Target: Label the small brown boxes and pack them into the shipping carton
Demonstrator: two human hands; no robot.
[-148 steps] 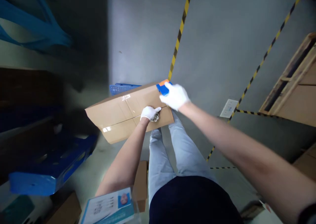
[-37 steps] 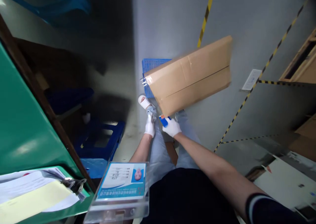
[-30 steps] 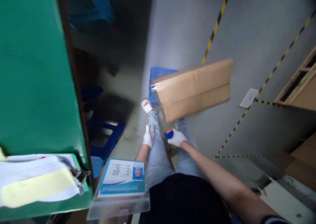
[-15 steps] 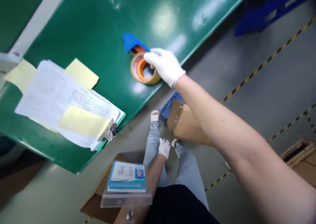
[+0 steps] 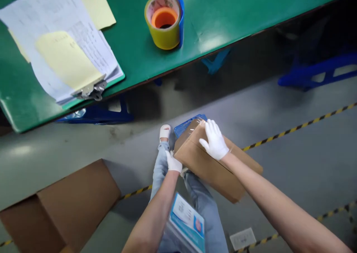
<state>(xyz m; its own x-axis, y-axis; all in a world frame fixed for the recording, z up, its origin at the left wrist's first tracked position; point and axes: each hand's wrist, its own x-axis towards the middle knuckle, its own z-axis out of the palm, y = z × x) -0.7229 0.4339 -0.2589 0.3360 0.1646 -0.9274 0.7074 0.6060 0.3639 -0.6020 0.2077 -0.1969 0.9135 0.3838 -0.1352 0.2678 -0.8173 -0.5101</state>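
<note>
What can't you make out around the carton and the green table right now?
In the head view:
Left hand: some fingers hidden by the carton, so its grip is unclear.
Carton: its underside is turned away, and its walls hide any contents.
Blue plastic item: partly hidden by the carton.
Tape dispenser: far end cut off by the top edge.
Papers: writing too small and blurred to read.

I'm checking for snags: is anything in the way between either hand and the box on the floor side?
Nothing visible. The right hand lies open over the box, the left hand at its corner. The tape is on the table, off both hands' path.
</note>
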